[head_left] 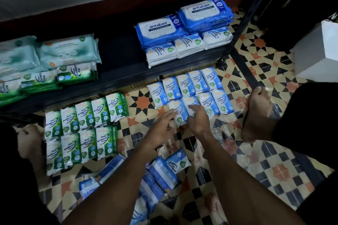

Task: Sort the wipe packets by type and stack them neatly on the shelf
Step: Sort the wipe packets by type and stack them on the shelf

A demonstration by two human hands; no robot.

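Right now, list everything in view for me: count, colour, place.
Antabax packs: two stacks, blue, shelf right.
Shelf Fragrance Free packets: three stacks, white-blue, before them.
Teal packs: at least two, pale teal, shelf left.
Shelf Pine packets: several, green-white, shelf left front.
Floor Pine packets: nine showing, green-white, two rows left.
Floor Fragrance Free packets: nine showing, white-blue, two rows centre.
Loose packets: uncounted pile, blue, nearest floor.
Box: one, white, right.
Shelf: one, black, back.
Floor: patterned tiles.
Feet: left foot, right foot, bare, either side.
Hands: left hand, right hand, on the front blue row.
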